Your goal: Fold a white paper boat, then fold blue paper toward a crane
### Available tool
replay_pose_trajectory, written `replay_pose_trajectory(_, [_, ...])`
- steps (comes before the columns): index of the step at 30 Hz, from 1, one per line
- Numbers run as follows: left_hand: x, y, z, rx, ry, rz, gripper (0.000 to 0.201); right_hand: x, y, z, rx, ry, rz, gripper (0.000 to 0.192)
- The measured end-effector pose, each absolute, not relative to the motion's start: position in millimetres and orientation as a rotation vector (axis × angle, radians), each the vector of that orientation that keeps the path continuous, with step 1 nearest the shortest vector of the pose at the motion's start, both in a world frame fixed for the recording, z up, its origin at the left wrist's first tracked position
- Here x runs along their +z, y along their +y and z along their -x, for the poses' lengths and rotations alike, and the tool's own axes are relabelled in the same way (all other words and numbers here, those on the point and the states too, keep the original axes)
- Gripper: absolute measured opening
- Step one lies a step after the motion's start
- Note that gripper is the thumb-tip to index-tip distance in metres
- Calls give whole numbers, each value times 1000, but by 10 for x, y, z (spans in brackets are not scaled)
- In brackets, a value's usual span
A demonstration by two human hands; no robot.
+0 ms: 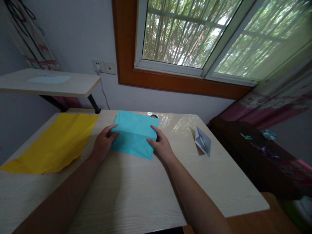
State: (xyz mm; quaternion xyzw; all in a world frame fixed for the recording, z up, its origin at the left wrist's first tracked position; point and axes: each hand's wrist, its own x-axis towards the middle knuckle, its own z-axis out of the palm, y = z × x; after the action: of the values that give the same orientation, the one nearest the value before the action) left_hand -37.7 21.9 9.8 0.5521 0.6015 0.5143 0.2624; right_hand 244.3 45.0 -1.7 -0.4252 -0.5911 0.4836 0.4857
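Blue paper (133, 135) lay flat mid-tabletop (136, 191), pinned at its side edges by both hands: left hand (103, 143) and right hand (162, 144), fingers spread on the sheet. Even pressure was judged needed so a fold would run straight.

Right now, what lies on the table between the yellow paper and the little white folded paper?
In the head view, the blue paper, with the left hand and right hand pressing its edges; otherwise bare table.

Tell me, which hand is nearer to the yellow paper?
Left. The left hand rests at the blue paper's left edge, beside the yellow paper; the right hand is further away, across the blue paper.
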Motion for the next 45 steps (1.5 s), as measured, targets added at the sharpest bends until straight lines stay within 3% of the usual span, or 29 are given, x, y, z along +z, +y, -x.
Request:
replay_pose_trajectory(4, [114,199,394,1390,1779,-1530,41,-52,493,-2475,1131,-1434,1058,63])
replay_pose_trajectory(10, [139,181,368,1408,1797,-1624,29,105,479,-2519,711,-1583,1081,19])
replay_pose_trajectory(14, [127,181,362,1497,1728,-1759,20,201,436,-2534,571,-1553,1078,8])
replay_pose_trajectory(20, [161,179,359,1662,1716,-1857,17,253,419,-2542,400,-1441,1098,10])
replay_pose_trajectory(27, [125,100,312,1555,1618,-1614,22,194,397,-2520,691,-1386,1045,19])
replay_pose_trajectory(33, [123,109,273,1526,1683,-1483,27,154,395,-2498,700,-1392,1210,25])
replay_pose_trajectory(45, [186,148,250,1438,1474,-1326,60,141,427,-2509,709,-1373,1225,27])
